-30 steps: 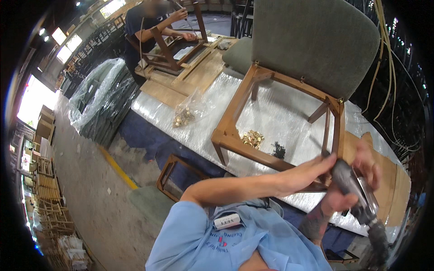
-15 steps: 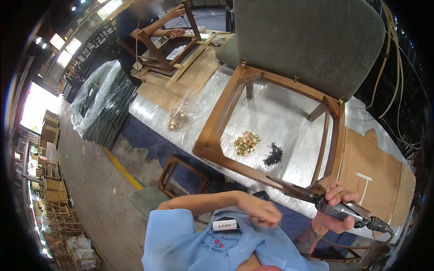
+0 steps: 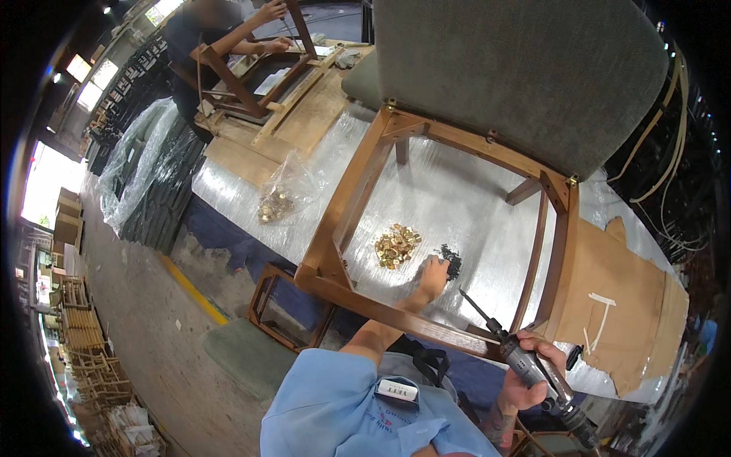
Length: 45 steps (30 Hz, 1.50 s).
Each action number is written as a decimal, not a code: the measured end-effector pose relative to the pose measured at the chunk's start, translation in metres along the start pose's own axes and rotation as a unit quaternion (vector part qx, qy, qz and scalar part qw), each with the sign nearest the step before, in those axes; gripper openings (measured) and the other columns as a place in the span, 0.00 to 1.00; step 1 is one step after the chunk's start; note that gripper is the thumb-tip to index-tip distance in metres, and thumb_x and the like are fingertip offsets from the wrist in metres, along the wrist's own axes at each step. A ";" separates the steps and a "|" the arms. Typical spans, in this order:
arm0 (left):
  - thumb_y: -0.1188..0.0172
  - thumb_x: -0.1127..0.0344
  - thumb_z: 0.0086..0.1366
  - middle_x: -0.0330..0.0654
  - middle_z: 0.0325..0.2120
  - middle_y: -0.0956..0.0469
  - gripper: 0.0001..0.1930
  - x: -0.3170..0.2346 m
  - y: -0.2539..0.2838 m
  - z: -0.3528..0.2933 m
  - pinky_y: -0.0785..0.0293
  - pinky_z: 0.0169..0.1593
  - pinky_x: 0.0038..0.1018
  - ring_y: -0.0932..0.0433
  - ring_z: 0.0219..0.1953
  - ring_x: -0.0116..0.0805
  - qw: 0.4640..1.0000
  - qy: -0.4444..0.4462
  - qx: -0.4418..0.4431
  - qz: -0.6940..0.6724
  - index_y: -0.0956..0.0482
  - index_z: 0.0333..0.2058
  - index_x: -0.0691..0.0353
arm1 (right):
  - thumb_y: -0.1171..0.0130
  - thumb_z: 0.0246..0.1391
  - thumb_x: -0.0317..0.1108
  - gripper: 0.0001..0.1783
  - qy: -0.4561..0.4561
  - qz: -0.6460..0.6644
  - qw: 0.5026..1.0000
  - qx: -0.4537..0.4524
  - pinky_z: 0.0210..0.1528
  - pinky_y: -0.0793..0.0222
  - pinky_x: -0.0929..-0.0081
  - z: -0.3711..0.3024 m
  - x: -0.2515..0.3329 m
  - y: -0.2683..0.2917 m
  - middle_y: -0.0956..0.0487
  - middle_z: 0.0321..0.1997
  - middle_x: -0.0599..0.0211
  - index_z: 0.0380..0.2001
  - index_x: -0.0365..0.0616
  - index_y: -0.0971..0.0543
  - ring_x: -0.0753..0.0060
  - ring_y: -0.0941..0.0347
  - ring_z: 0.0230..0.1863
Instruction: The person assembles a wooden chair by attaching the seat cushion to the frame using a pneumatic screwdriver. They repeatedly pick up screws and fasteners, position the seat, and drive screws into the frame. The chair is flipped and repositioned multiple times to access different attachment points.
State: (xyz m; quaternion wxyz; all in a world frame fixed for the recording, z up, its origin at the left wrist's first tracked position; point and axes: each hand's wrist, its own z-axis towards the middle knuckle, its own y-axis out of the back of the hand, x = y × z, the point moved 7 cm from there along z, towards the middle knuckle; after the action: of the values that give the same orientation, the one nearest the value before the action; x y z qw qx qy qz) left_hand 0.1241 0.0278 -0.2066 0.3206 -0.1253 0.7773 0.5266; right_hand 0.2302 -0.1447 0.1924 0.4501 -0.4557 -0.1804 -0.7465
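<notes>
My left hand [image 3: 432, 279] reaches over the front rail into a brown wooden chair frame [image 3: 381, 308]. Its fingers are bent together at the edge of a pile of small black screws [image 3: 451, 261]; what they pinch is hidden. Just beyond it lies a heap of brass-coloured metal pieces [image 3: 397, 247]. Near the frame's front right corner, my right hand [image 3: 525, 373] is closed around a grey power screwdriver [image 3: 533, 364]. The long bit points up and left, toward the screws. A grey upholstered panel [image 3: 518, 76] stands at the far side of the frame, beside metal brackets [image 3: 492, 137].
Shiny wrap covers the table [image 3: 236, 171]. A clear bag of brass-coloured pieces [image 3: 278, 202] lies left of the frame, brown cardboard [image 3: 620, 305] to its right. At far left a co-worker [image 3: 205, 46] handles another wooden frame [image 3: 251, 91]. Hoses [image 3: 674, 137] hang at right.
My left hand has gone from in front of my chest to the black screws. The screwdriver in my right hand has come away from the frame's corner, and its bit has swung upward.
</notes>
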 end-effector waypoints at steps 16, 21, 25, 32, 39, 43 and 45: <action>0.46 0.56 0.70 0.40 0.24 0.28 0.13 0.043 -0.028 0.016 0.32 0.30 0.32 0.31 0.24 0.33 0.530 0.284 0.119 -0.791 0.30 0.30 0.57 | 0.52 0.57 0.57 0.33 -0.044 -0.025 0.999 0.009 0.54 0.30 0.51 -0.006 -0.004 0.001 0.24 0.38 0.49 0.47 0.33 0.30 0.48 0.25 0.45; 0.44 0.59 0.70 0.40 0.24 0.25 0.12 0.026 -0.002 0.024 0.29 0.31 0.28 0.28 0.25 0.31 0.609 0.213 0.115 -0.756 0.26 0.29 0.59 | 0.52 0.56 0.54 0.32 -0.045 -0.034 0.998 0.003 0.54 0.30 0.51 -0.006 -0.007 0.002 0.24 0.39 0.48 0.48 0.32 0.30 0.47 0.25 0.47; 0.43 0.69 0.69 0.40 0.30 0.23 0.06 0.010 0.027 0.018 0.26 0.35 0.25 0.25 0.30 0.29 0.631 0.114 0.161 -0.750 0.23 0.37 0.65 | 0.50 0.55 0.50 0.30 -0.040 -0.031 0.999 0.001 0.54 0.29 0.52 -0.007 -0.013 0.002 0.23 0.39 0.47 0.48 0.31 0.30 0.47 0.24 0.47; 0.47 0.70 0.71 0.41 0.35 0.25 0.09 0.001 0.079 -0.041 0.27 0.39 0.22 0.27 0.36 0.28 0.619 0.082 0.241 -0.743 0.24 0.43 0.70 | 0.49 0.53 0.46 0.26 -0.056 0.047 0.996 -0.044 0.55 0.30 0.49 -0.005 -0.019 0.006 0.22 0.37 0.49 0.47 0.35 0.29 0.47 0.24 0.45; 0.51 0.48 0.74 0.33 0.19 0.27 0.22 0.052 0.109 -0.082 0.32 0.25 0.22 0.30 0.21 0.21 0.818 0.197 0.242 -0.484 0.20 0.36 0.61 | 0.54 0.54 0.51 0.27 -0.077 0.136 0.979 -0.131 0.54 0.30 0.49 0.000 -0.033 0.019 0.21 0.36 0.51 0.48 0.40 0.27 0.47 0.24 0.46; 0.48 0.54 0.73 0.31 0.20 0.31 0.18 0.035 0.196 -0.159 0.35 0.25 0.24 0.34 0.21 0.23 0.887 -0.019 0.132 -0.443 0.22 0.30 0.61 | 0.54 0.53 0.51 0.27 -0.051 0.108 0.984 -0.136 0.52 0.30 0.49 0.010 -0.015 0.001 0.21 0.34 0.50 0.44 0.39 0.26 0.45 0.24 0.43; 0.46 0.62 0.71 0.31 0.21 0.31 0.12 0.057 0.206 -0.181 0.35 0.25 0.23 0.35 0.22 0.23 0.903 0.003 0.202 -0.378 0.21 0.33 0.64 | 0.55 0.52 0.52 0.27 -0.062 0.084 0.981 -0.166 0.46 0.29 0.54 0.009 -0.013 0.011 0.23 0.31 0.52 0.43 0.39 0.27 0.49 0.25 0.39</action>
State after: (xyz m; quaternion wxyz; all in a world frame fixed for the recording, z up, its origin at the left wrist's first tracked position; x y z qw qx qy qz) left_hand -0.0954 -0.0416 -0.0472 0.5121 -0.3442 0.7618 0.1973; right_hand 0.2459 -0.1377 0.1841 0.4172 -0.5831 -0.0432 -0.6958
